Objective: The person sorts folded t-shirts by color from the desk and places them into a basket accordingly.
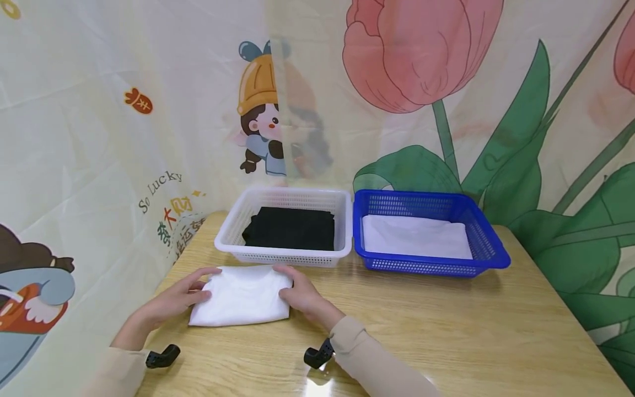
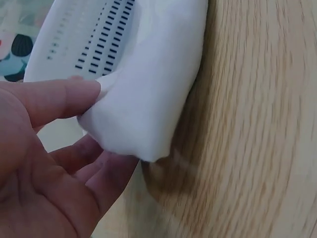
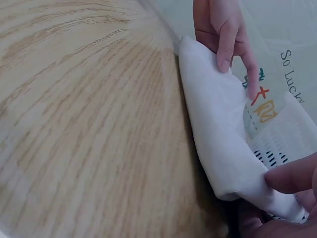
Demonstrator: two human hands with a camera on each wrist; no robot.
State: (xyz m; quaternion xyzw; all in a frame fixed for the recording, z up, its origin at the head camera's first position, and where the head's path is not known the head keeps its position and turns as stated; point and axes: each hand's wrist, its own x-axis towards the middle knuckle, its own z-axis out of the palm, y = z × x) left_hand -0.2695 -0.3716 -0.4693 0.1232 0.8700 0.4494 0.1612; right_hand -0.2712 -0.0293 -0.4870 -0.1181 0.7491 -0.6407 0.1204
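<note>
A folded white shirt (image 1: 243, 298) is held between both hands at the left part of the table, just in front of the white basket. My left hand (image 1: 176, 298) pinches its left end; in the left wrist view the thumb lies on the cloth (image 2: 143, 94) and other fingers are under it. Gripping the opposite end is my right hand (image 1: 303, 292), with thumb and fingers on either side of the fold. From the right wrist view, the shirt (image 3: 213, 114) appears as a thick rounded roll stretching between the hands.
Behind the shirt stands a white plastic basket (image 1: 285, 256) holding folded black cloth (image 1: 292, 229). A blue basket (image 1: 426, 264) beside it on the right contains folded white cloth (image 1: 416, 237). A printed curtain (image 1: 198, 110) hangs along the back and left of the wooden table (image 1: 446, 331).
</note>
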